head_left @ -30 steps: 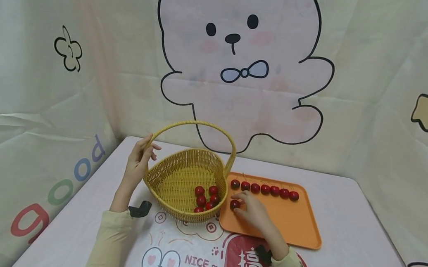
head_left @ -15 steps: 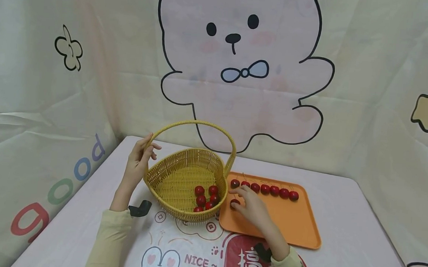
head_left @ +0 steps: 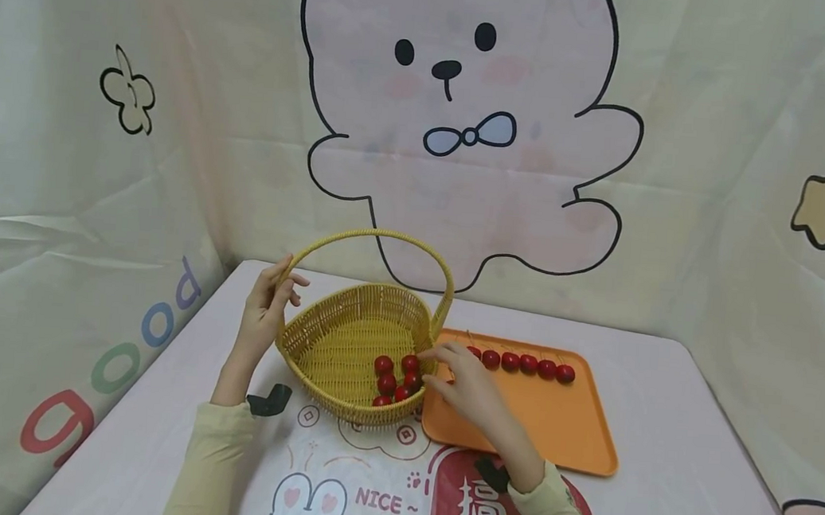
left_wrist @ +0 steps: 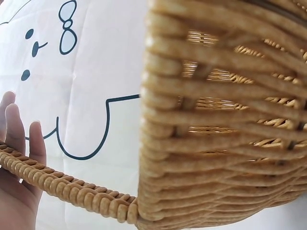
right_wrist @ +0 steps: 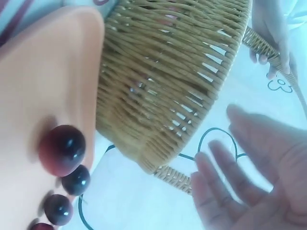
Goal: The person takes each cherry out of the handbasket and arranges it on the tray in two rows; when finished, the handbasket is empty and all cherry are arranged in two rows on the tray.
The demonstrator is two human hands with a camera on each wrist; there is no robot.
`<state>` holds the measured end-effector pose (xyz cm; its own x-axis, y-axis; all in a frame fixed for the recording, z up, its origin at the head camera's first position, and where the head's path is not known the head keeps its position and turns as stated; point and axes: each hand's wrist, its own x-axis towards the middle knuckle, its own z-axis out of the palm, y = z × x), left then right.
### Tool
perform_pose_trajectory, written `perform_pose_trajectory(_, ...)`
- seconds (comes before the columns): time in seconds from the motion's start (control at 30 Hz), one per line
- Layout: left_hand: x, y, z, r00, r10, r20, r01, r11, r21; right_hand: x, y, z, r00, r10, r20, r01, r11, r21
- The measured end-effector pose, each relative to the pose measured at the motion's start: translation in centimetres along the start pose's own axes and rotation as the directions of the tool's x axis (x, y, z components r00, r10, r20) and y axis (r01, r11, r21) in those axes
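A yellow wicker basket [head_left: 336, 364] stands tilted on the table, with several red cherries [head_left: 386, 384] lying at the right of its inside. My left hand [head_left: 263, 311] holds the left end of its arched handle [head_left: 378, 233]; in the left wrist view the handle [left_wrist: 76, 191] crosses the fingers. Over the basket's right rim hovers my right hand [head_left: 471, 385], its fingers extended and apart. Nothing lies between those fingers in the right wrist view. A cherry [right_wrist: 62, 151] sits alone near the tray's left edge, mostly covered by the hand in the head view.
An orange tray [head_left: 537, 434] lies right of the basket, close against it. Several cherries [head_left: 529, 364] form a row along its far edge. A printed cloth [head_left: 310, 482] covers the front of the table. Fabric walls [head_left: 671, 252] enclose the back and sides.
My right hand has loosened its fingers from the lone cherry and moved left, from the tray to the basket's right rim. That cherry stays on the tray. The left hand keeps its hold.
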<state>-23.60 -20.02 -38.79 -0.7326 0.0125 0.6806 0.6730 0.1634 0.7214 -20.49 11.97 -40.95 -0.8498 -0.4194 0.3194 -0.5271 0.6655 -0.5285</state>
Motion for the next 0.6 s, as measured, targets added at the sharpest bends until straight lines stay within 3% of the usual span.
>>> perform_pose_trajectory(0.17, 0.0, 0.0, -0.1, 1.000, -0.007, -0.005, 0.007, 1.000, 0.004, 1.3, -0.5, 0.6, 0.996, -0.074, 0.053, 0.074, 0.997, -0.003)
perform_pose_trajectory(0.33, 0.0, -0.1, -0.1, 1.000, -0.008, -0.003, 0.008, 1.000, 0.000, 2.6, -0.4, 1.3, 0.980, -0.108, 0.167, 0.106, 0.994, 0.021)
perform_pose_trajectory(0.43, 0.0, -0.1, 0.0, 1.000, -0.007, -0.002, 0.007, 1.000, -0.002, 3.4, -0.3, 1.7, 0.954, -0.124, 0.271, 0.131, 0.991, -0.005)
perform_pose_trajectory(0.6, 0.0, -0.1, -0.1, 1.000, -0.006, -0.003, 0.006, 1.000, -0.003, 4.4, -0.3, 2.4, 0.889, -0.138, 0.437, 0.160, 0.987, -0.013)
